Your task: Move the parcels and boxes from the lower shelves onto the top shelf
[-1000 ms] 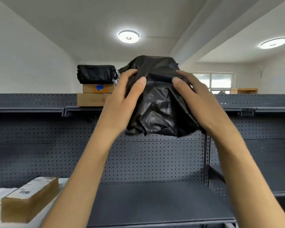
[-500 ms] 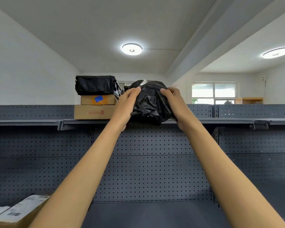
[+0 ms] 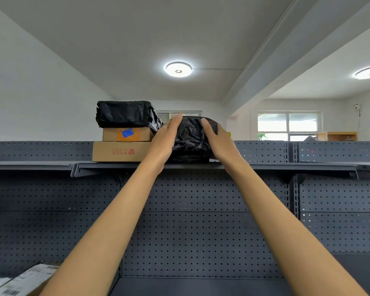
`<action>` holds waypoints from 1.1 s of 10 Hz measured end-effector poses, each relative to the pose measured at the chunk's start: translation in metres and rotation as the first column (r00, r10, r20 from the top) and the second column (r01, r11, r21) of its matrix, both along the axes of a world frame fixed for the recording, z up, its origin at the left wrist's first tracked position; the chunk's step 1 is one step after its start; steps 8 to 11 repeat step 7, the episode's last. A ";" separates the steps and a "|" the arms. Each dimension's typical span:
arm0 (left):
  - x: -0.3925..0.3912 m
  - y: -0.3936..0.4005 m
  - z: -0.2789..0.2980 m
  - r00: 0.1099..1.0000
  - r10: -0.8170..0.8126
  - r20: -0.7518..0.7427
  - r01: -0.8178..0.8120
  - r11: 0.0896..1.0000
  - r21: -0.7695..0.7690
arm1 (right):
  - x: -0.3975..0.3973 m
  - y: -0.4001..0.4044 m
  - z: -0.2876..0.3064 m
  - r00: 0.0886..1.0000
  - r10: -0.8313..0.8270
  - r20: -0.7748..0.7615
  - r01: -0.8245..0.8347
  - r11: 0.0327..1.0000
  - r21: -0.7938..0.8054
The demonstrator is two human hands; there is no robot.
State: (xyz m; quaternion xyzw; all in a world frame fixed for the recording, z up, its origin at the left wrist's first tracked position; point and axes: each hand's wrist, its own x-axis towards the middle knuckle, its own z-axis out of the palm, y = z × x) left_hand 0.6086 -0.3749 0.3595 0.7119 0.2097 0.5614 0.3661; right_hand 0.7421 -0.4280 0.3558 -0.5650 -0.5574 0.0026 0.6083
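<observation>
Hands flank the crumpled black plastic-wrapped parcel (image 3: 190, 138) on the dark grey metal top shelf (image 3: 286, 166), left hand (image 3: 163, 139) and right hand (image 3: 218, 139) pressed flat to opposite sides, seemingly both equally near, its base apparently resting just beside the stacked brown cardboard boxes (image 3: 121, 151)

A plain white room with a sloped grey-white ceiling (image 3: 137, 39), crossed on the right by a broad beam (image 3: 297, 60). Two round ceiling lamps (image 3: 177, 69) are lit, one centre, one at the far right edge. Daylight enters through a wide window (image 3: 287, 126) in the back wall, with a wooden cabinet (image 3: 336, 136) just beside it. Dark grey perforated metal panels (image 3: 201, 231) fill the foreground.
</observation>
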 end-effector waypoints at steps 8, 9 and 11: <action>-0.068 -0.079 0.001 0.992 0.051 0.114 -0.112 0.764 0.636 | -0.041 -0.064 -0.001 0.999 -0.002 0.044 -0.024 0.818 0.575; -0.068 -0.079 0.001 0.992 0.051 0.114 -0.112 0.764 0.636 | -0.041 -0.064 -0.001 0.999 -0.002 0.044 -0.024 0.818 0.575; -0.068 -0.079 0.001 0.992 0.051 0.114 -0.112 0.764 0.636 | -0.041 -0.064 -0.001 0.999 -0.002 0.044 -0.024 0.818 0.575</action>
